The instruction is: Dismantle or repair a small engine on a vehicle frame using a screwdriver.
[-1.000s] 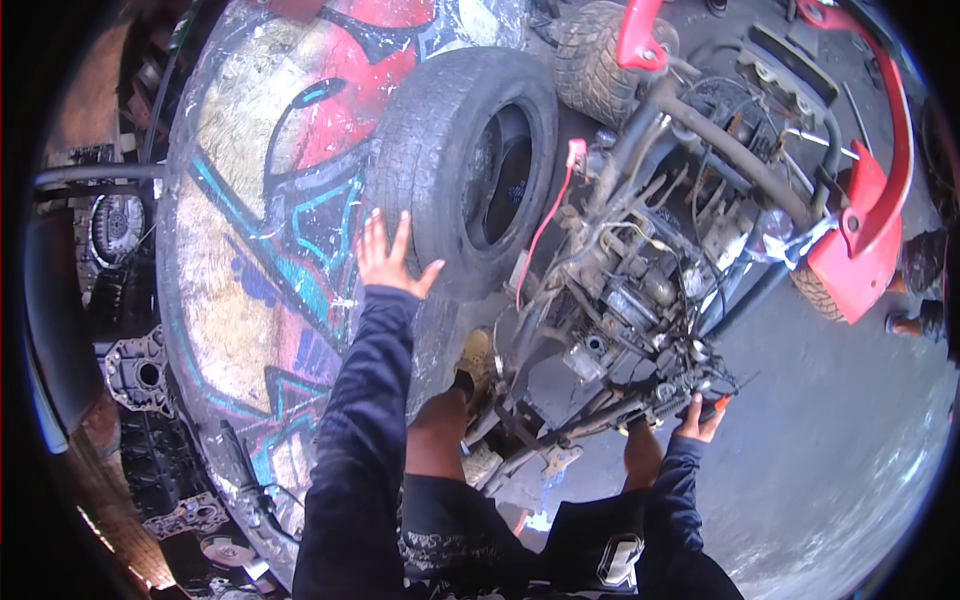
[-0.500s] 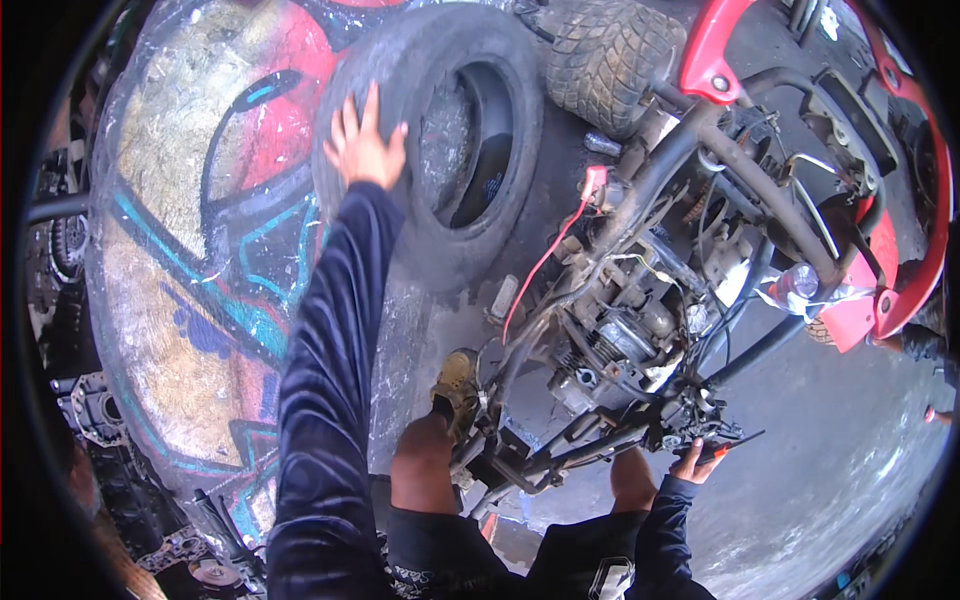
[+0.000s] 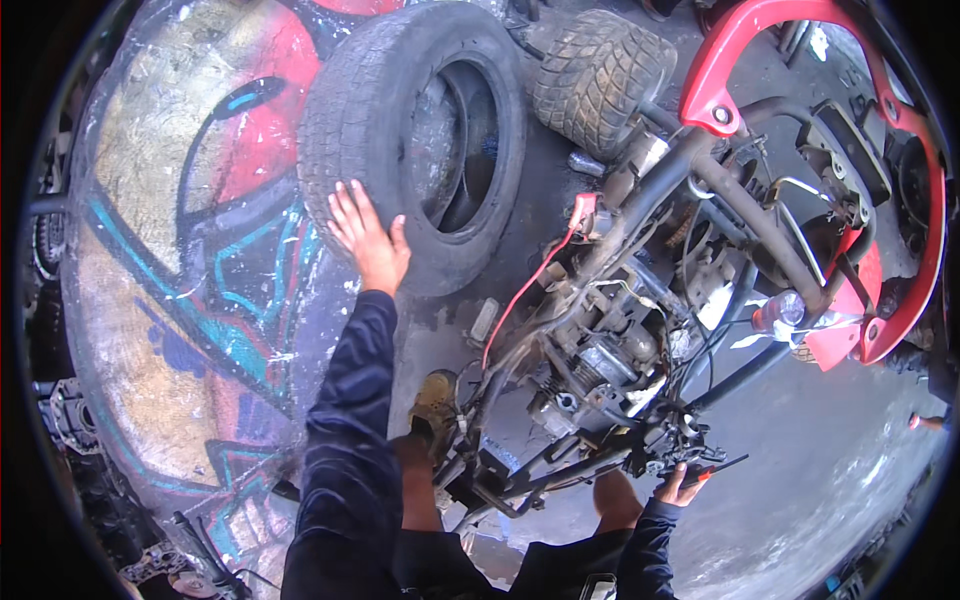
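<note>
Shifting toward the person's near side, the left hand (image 3: pixel 372 243) is now at the near left part of the worn tire (image 3: pixel 385 140), where half a second ago it lay farther up. That leaves it by the tire's near edge, with the right hand well apart from it at the frame's controls. The tire stands on edge, left of the frame, beside the painted surface. The left hand is spread wide with nothing in its grasp; whether the palm presses on the rubber cannot be told.

The right hand (image 3: pixel 679 488), fingers bent, is at the near end of the bare vehicle frame (image 3: pixel 690 150), touching or just beside the cluster of black controls (image 3: pixel 670 445); whether it is closed round anything is unclear. Within the frame sits a greasy engine (image 3: pixel 605 360), and a red lead (image 3: pixel 525 290) curves along its left side.

Outward, the grey floor (image 3: pixel 800 470) stretches to the right. The graffiti-painted surface (image 3: pixel 140 330) fills the left, scuffed and flecked white. Farther out are a red bumper (image 3: pixel 935 190) at far right and metal parts (image 3: pixel 75 415) along the left rim.
</note>
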A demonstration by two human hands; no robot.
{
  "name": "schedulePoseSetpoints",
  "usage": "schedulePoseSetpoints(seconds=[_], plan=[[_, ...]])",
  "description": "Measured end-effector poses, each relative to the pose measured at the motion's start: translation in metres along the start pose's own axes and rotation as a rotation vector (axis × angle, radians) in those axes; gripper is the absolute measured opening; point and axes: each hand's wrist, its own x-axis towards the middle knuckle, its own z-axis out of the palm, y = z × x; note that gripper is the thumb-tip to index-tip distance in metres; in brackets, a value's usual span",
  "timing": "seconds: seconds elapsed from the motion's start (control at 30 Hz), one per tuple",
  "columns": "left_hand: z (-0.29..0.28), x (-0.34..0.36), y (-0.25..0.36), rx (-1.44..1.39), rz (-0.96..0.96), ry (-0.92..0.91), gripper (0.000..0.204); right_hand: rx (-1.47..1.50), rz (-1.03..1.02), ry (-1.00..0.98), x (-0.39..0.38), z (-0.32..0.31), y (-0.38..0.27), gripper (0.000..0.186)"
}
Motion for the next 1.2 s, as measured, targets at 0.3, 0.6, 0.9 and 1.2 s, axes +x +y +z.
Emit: schedulePoseSetpoints(seconds=[0.3, 0.6, 0.9, 1.2], plan=[[0.017, 0.072, 0.020, -0.013, 0.068, -0.014, 0.087, 0.045, 0.039, -0.022, 0.007, -0.018, 0.025, 0.052], [0.012, 0.248, 0.079, -0.336, 0.232, 0.170, 0.078, 0.045, 0.025, 0.028, 0.000, 0.004, 0.001, 0.065], [0.068, 0.118, 0.080, -0.153, -0.001, -0.229, 0.085, 0.072, 0.088, 0.015, -0.003, 0.000, -0.015, 0.049], [0.130, 0.207, 0.113, -0.028, 0.076, -0.354, 0.082, 0.065, 0.163, 0.021, -0.003, -0.010, 0.007, 0.053]])
